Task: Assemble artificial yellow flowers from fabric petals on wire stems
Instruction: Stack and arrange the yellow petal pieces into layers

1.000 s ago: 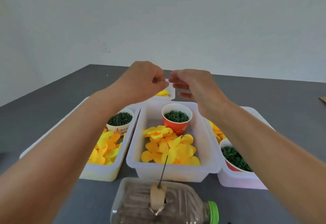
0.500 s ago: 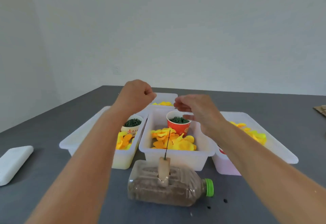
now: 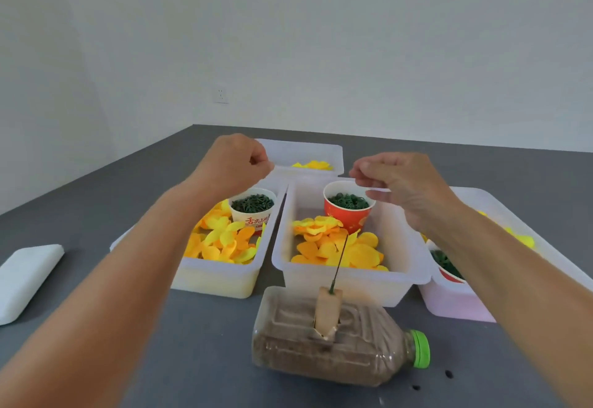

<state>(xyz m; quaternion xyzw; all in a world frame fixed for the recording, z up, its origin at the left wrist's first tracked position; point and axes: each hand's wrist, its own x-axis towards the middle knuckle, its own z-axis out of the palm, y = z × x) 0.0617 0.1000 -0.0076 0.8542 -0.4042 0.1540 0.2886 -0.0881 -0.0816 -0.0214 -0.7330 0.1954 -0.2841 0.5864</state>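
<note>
- Both hands are hovering above the bins, well apart from each other, arms reaching forward over the grey table.
- Left hand is curling into a loose fist above the white paper cup, thumb pressing against the forefinger; whether anything is lying in that pinch I cannot tell.
- Right hand is hanging over the red paper cup, thumb and forefinger pinching together and the other fingers bending loosely below; anything held is too small to make out.
- Wire stem is standing bare and slightly tilted in a wooden block, nearer the camera than both hands and lower, touched by neither.
- That block is sitting on a sand-filled plastic bottle lying on its side with a green cap pointing right.
- Yellow and orange fabric petals are lying in the middle bin in front of the red cup, below and between the hands.
- More petals are filling the left bin around the white cup; both cups are holding small dark green rings.
- A right bin is showing partly behind the right forearm, with another red cup of green pieces.
- A far bin is holding a few yellow petals behind the hands.
- A white foam pad is lying at the left edge of the table.
</note>
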